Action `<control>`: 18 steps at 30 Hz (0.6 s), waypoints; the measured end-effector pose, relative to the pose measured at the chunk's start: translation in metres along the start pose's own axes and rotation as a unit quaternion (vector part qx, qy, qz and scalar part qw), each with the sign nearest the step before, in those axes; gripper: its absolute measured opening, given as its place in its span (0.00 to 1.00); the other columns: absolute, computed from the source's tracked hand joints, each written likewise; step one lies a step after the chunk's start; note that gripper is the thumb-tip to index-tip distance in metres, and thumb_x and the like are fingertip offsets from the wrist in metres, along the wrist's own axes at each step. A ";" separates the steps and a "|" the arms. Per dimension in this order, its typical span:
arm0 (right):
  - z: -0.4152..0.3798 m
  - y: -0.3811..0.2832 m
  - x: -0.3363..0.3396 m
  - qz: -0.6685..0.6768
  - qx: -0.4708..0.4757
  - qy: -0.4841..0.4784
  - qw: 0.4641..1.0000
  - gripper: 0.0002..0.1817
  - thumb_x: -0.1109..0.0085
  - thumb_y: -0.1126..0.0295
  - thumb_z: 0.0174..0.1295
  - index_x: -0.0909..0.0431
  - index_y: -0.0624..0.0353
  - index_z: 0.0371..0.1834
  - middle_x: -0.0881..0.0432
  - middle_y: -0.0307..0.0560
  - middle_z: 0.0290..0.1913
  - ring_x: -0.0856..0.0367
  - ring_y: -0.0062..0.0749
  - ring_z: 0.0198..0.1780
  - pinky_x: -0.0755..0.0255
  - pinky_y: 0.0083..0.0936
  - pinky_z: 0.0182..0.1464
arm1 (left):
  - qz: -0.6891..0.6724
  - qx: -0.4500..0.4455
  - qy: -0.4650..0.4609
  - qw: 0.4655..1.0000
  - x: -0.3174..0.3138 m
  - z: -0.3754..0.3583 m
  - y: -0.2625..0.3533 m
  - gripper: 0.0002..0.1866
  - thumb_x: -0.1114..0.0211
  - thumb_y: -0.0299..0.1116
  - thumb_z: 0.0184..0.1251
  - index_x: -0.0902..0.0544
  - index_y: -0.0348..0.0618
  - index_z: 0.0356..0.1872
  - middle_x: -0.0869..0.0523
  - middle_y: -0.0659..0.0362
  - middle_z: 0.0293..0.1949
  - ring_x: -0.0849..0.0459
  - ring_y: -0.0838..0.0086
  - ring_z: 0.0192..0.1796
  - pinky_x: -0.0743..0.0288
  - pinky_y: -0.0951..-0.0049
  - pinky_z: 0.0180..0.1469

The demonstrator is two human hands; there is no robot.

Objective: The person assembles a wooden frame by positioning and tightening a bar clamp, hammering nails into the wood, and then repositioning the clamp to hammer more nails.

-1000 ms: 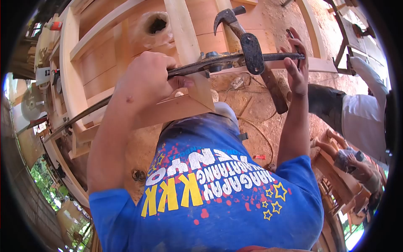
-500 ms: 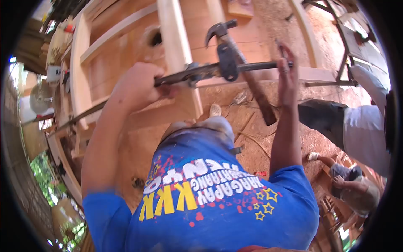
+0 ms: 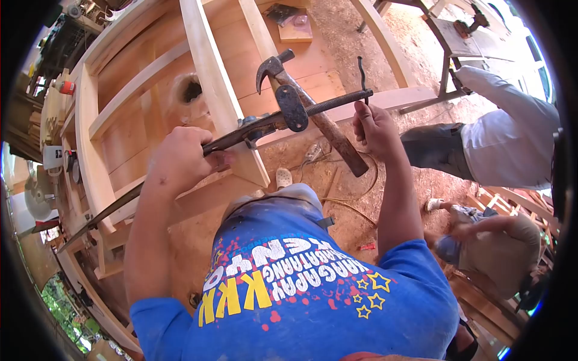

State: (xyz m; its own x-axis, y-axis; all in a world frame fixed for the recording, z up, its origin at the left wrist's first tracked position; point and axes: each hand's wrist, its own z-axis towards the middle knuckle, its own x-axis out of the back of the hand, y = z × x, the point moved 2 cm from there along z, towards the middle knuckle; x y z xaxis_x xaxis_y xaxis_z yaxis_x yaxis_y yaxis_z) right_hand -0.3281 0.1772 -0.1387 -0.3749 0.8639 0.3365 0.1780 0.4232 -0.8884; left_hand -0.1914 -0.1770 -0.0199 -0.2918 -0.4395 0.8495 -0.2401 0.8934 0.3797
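Observation:
A long metal bar clamp lies across the view in front of the wooden frame. My left hand is wrapped around its bar, beside a pale wooden rail. At the other end, my right hand is closed on the clamp's crank handle, at the tip of the threaded screw. A claw hammer with a worn wooden handle sits behind the clamp and crosses it. What supports the hammer is hard to make out. The clamp's far left end runs behind my left forearm.
The wooden frame has a panel with a round hole. A person in a white top stands at the right; another person is lower right. A drill lies on a bench. A cord runs over the ground.
My right hand has gone from outstretched fingers beside the screw end to closed on the crank handle. My left hand still grips the bar. The view has shifted, with the clamp now more tilted.

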 end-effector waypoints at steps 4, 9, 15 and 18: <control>-0.007 -0.008 0.000 -0.171 0.011 0.076 0.982 0.28 0.45 0.45 0.81 0.23 0.58 0.29 0.27 0.34 0.22 0.29 0.18 0.25 0.33 0.21 0.29 | -0.004 0.015 -0.014 1.000 0.003 -0.002 -0.001 0.22 0.17 0.48 0.57 0.09 0.36 0.35 0.13 0.45 0.31 0.14 0.49 0.35 0.23 0.56 0.41; -0.011 -0.015 -0.003 -0.142 -0.038 0.078 0.986 0.24 0.42 0.48 0.80 0.19 0.60 0.37 0.26 0.34 0.24 0.29 0.19 0.25 0.33 0.21 0.29 | 0.010 -0.005 -0.017 1.000 0.003 -0.002 -0.005 0.22 0.19 0.51 0.60 0.08 0.39 0.37 0.11 0.44 0.34 0.12 0.48 0.40 0.20 0.54 0.44; -0.011 -0.011 -0.009 0.037 -0.036 0.120 0.991 0.27 0.46 0.47 0.81 0.15 0.64 0.47 0.18 0.37 0.30 0.21 0.25 0.31 0.24 0.27 0.37 | 0.037 -0.022 -0.016 0.999 0.009 -0.006 -0.004 0.24 0.24 0.55 0.65 0.08 0.41 0.41 0.09 0.43 0.40 0.10 0.46 0.47 0.17 0.49 0.51; -0.012 -0.028 -0.001 0.048 0.030 0.155 0.986 0.27 0.50 0.46 0.83 0.17 0.61 0.57 0.17 0.40 0.36 0.19 0.26 0.37 0.23 0.28 0.41 | 0.015 -0.011 -0.035 0.999 0.007 -0.011 0.003 0.22 0.24 0.53 0.65 0.09 0.40 0.41 0.09 0.42 0.38 0.10 0.45 0.46 0.18 0.50 0.51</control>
State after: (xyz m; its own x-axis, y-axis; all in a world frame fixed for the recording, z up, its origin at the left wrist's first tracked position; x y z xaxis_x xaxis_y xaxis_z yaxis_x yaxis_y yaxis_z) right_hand -0.3218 0.1677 -0.1106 -0.0608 0.9452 0.3206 0.1406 0.3261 -0.9348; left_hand -0.1839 -0.1762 -0.0082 -0.3628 -0.4166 0.8336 -0.2105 0.9080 0.3622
